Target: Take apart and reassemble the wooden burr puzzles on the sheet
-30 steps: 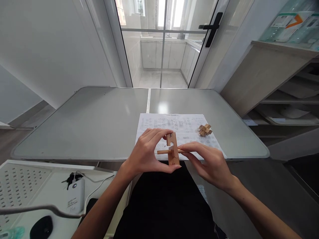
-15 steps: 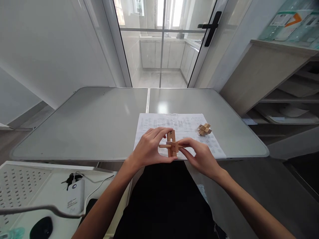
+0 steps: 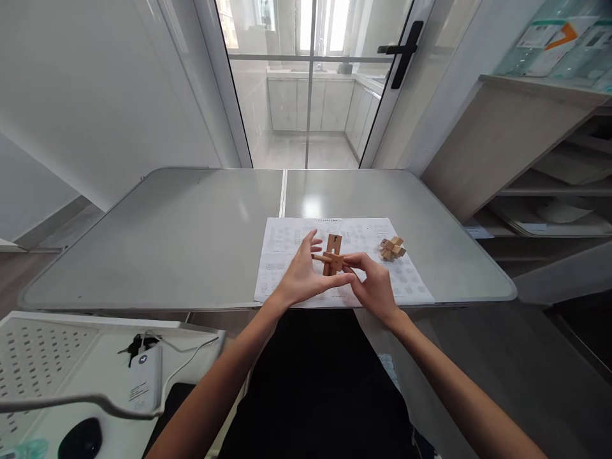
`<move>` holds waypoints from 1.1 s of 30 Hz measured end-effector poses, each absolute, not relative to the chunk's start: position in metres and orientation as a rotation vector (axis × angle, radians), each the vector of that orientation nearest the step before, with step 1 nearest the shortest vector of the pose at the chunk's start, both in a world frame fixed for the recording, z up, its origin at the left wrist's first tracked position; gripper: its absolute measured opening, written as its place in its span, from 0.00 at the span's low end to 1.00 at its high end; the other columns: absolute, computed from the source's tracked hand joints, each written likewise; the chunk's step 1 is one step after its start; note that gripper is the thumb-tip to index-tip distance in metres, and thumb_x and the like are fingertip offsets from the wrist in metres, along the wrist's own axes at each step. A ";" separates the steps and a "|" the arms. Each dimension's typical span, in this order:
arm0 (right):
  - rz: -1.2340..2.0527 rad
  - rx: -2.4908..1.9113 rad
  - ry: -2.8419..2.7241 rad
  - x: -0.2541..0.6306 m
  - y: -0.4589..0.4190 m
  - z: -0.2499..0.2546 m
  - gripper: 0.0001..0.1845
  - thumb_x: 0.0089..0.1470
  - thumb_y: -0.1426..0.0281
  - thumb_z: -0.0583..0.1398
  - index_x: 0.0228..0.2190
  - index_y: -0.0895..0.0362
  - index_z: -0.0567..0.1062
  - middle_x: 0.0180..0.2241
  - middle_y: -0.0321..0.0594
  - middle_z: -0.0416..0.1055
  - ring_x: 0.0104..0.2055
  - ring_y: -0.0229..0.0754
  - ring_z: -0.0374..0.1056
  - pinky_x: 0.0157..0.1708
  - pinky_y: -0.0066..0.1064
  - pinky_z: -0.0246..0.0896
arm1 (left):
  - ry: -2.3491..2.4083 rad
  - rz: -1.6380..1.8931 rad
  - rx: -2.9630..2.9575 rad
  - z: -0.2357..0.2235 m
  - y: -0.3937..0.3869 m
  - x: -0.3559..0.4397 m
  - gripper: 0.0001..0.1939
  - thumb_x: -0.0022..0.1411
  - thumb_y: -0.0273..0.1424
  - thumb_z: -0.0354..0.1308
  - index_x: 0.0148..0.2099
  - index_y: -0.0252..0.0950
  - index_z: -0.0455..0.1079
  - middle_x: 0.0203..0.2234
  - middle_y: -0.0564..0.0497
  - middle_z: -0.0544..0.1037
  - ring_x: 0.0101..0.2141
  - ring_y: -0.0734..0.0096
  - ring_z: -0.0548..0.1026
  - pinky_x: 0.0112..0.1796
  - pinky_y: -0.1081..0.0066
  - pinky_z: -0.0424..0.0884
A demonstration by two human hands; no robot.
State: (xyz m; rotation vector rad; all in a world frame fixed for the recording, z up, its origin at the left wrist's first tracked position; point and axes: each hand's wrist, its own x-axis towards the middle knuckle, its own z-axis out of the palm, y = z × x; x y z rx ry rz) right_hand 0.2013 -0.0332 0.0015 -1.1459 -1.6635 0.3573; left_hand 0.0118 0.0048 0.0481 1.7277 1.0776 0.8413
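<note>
Head view, left hand (image 3: 301, 274): fingers spread wide around the joined wooden pieces (image 3: 334, 244); I cannot tell if the thumb touches.
Joined wooden pieces: above the printed sheet (image 3: 282, 255) on the counter (image 3: 191, 242); I'd hold the crossing square, unforced.
Right hand (image 3: 375, 284): fingers pinch their right end; light pressure suits.
Wooden cluster (image 3: 393, 248): apart, on the sheet.

**Bare arms above black clothing (image 3: 313, 382)**

The left hand (image 3: 302, 274) and the right hand (image 3: 375, 285) are both bare, with slender fingers. The left forearm (image 3: 224, 376) and the right forearm (image 3: 459, 386) are uncovered too, slim and smooth in outline, narrowing at the wrists. The clothing over the lap is a deep, matte black, plain across its middle. Small pale marks (image 3: 413, 436) show at its lower right edge, too small to make out.
</note>
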 end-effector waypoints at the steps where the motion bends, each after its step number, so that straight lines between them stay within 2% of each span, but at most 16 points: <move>1: 0.345 -1.147 -1.653 0.201 -0.033 -0.001 0.04 0.69 0.66 0.60 0.43 0.51 0.74 0.42 0.44 0.83 0.44 0.51 0.82 0.45 0.46 0.80 | 1.097 0.806 1.663 0.048 0.004 0.013 0.65 0.49 0.49 0.78 0.77 0.39 0.45 0.67 0.31 0.65 0.66 0.41 0.66 0.64 0.43 0.64; 4: 0.317 -1.140 -1.644 0.201 -0.031 -0.005 0.04 0.68 0.67 0.59 0.44 0.51 0.74 0.43 0.44 0.83 0.45 0.51 0.81 0.45 0.45 0.80 | 1.113 0.785 1.540 0.047 0.004 0.015 0.62 0.50 0.49 0.78 0.76 0.39 0.47 0.63 0.33 0.71 0.63 0.42 0.71 0.65 0.41 0.61; 8: 0.320 -1.125 -1.649 0.199 -0.030 -0.007 0.04 0.69 0.66 0.59 0.44 0.50 0.74 0.43 0.43 0.83 0.45 0.51 0.81 0.44 0.44 0.80 | 1.117 0.832 1.434 0.043 0.005 0.016 0.59 0.51 0.48 0.78 0.75 0.39 0.50 0.57 0.36 0.78 0.60 0.45 0.75 0.63 0.43 0.64; 14: 0.355 -1.148 -1.585 0.199 -0.027 -0.012 0.05 0.69 0.63 0.61 0.43 0.51 0.75 0.44 0.44 0.82 0.45 0.51 0.81 0.46 0.45 0.80 | 1.156 0.895 1.319 0.046 0.006 0.010 0.53 0.51 0.46 0.79 0.71 0.37 0.57 0.57 0.36 0.78 0.58 0.47 0.75 0.60 0.48 0.68; 21: 0.502 -1.226 -1.448 0.207 -0.024 -0.023 0.11 0.66 0.58 0.63 0.40 0.52 0.75 0.43 0.45 0.82 0.46 0.52 0.81 0.49 0.48 0.79 | 1.306 1.005 1.476 0.051 0.022 -0.020 0.48 0.53 0.42 0.76 0.70 0.37 0.58 0.58 0.38 0.76 0.58 0.51 0.75 0.58 0.54 0.71; 26: 0.670 -1.305 -1.341 0.211 -0.020 -0.029 0.15 0.62 0.55 0.66 0.38 0.53 0.75 0.42 0.46 0.83 0.43 0.53 0.82 0.48 0.48 0.79 | 1.678 0.947 1.903 0.029 0.042 -0.045 0.51 0.51 0.44 0.76 0.70 0.37 0.57 0.63 0.36 0.67 0.60 0.45 0.72 0.56 0.52 0.72; 33: 0.680 -1.318 -1.362 0.212 -0.018 -0.030 0.15 0.61 0.55 0.65 0.38 0.53 0.75 0.39 0.45 0.83 0.43 0.54 0.81 0.45 0.46 0.78 | 1.718 0.979 2.098 0.003 0.072 -0.055 0.48 0.53 0.41 0.75 0.69 0.36 0.57 0.58 0.37 0.72 0.60 0.43 0.70 0.62 0.47 0.65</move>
